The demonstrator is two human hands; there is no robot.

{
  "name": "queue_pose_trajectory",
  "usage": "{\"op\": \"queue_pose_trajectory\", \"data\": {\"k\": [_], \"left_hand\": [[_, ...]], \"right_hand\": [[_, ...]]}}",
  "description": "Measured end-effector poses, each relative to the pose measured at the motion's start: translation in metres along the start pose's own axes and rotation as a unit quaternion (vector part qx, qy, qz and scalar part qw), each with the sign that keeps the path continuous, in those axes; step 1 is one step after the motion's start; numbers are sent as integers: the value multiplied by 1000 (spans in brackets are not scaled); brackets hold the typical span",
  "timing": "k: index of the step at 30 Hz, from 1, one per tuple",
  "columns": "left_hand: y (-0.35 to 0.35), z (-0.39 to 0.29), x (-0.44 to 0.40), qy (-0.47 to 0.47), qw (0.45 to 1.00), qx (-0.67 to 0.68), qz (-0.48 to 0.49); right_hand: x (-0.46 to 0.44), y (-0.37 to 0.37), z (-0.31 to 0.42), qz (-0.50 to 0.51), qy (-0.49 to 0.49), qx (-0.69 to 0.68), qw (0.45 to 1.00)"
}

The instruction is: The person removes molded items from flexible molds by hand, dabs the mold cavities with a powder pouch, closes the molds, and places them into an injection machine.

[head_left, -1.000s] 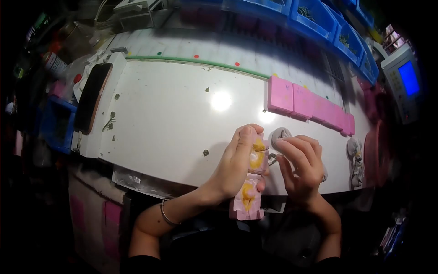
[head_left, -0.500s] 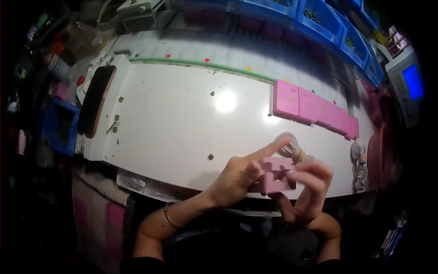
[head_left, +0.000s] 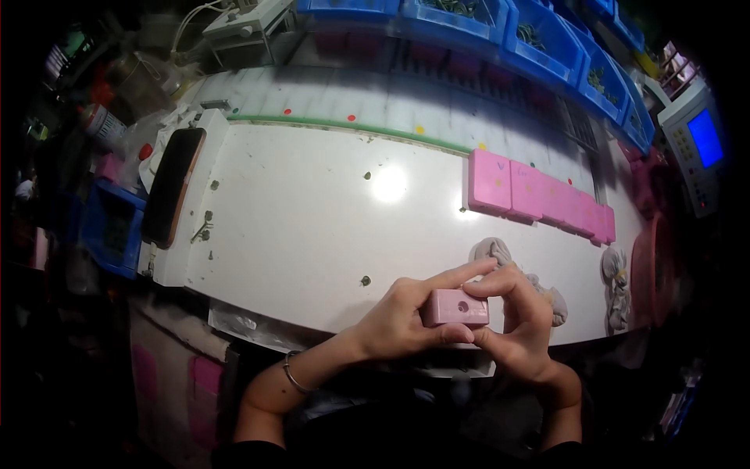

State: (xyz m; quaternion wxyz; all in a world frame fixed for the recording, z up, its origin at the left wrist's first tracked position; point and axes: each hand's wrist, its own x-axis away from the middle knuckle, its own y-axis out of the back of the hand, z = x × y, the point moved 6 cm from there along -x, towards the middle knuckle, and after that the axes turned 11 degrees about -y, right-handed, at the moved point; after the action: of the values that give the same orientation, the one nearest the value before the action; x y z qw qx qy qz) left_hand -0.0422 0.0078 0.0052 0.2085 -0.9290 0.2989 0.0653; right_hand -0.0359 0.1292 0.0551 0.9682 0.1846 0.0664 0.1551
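Observation:
A small pink rubber mould (head_left: 449, 309) with a round hole in its long side is held just above the table's front edge. My left hand (head_left: 400, 316) pinches its left end, thumb underneath and index finger stretched along the top. Around the right end, the thumb and index finger of my right hand (head_left: 517, 316) are closed on the same mould. Its two parts look pressed together, and the inside is hidden. Just behind my fingers lies a grey cloth bundle (head_left: 493, 251) on the table, partly covered by my right hand.
Several pink moulds (head_left: 539, 195) stand in a row at the right on the white table (head_left: 312, 203). Another tied cloth bundle (head_left: 616, 285) lies at the right edge. A phone (head_left: 173, 187) rests at the left. Blue bins (head_left: 547, 47) line the back, near a device with a blue screen (head_left: 705, 137).
The mould was parted, with its inner hollow showing; now it is closed and turned with the holed side towards me. My right hand has moved from loose, blurred fingers to a pinch on it.

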Motion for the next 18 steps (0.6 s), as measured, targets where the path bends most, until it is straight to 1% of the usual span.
{"op": "queue_pose_trajectory", "data": {"k": [1, 3, 4, 5, 6, 7, 9, 10, 11, 12, 13, 15, 16, 17, 18], "left_hand": [[1, 0, 0, -1, 1000, -3, -1], [5, -6, 0, -48, 998, -30, -21], [8, -6, 1, -50, 998, -38, -25], [12, -3, 2, -32, 997, -45, -47], [19, -1, 3, -15, 996, -54, -71], [25, -2, 3, -18, 995, -64, -77], [38, -5, 1, -7, 994, -14, -111], [46, -10, -1, 13, 991, 39, -127], [58, -19, -1, 44, 978, 70, -190], [78, -27, -3, 48, 976, 61, -204], [98, -35, -3, 51, 974, 51, -216], [127, -58, -3, 19, 963, -10, -268], [136, -69, -1, 17, 947, -54, -316], [141, -77, 3, 23, 937, -63, -343], [148, -78, 9, 41, 930, -50, -363]], "right_hand": [[-2, -1, -2, 10, -10, -22, 1000], [-6, -3, -3, 19, -13, -19, 1000], [-10, -5, -5, 27, -18, -16, 999], [-13, -8, -6, 32, -10, -20, 999], [-16, -10, -14, 29, -48, -54, 997], [-19, -13, -21, 27, -86, -88, 992], [-26, -17, -21, 39, -73, -106, 991], [-29, -15, -20, 23, -72, -97, 992], [-31, -12, -19, 6, -71, -88, 994], [-32, -11, -17, 1, -76, -62, 995], [-32, -7, -18, 5, -64, -66, 996], [-29, -2, -24, 35, -48, 35, 998], [-28, 3, -23, 4, -49, 11, 999], [-31, 11, -24, -10, -43, 14, 999], [-31, 24, -23, -38, -10, 55, 998]]}}
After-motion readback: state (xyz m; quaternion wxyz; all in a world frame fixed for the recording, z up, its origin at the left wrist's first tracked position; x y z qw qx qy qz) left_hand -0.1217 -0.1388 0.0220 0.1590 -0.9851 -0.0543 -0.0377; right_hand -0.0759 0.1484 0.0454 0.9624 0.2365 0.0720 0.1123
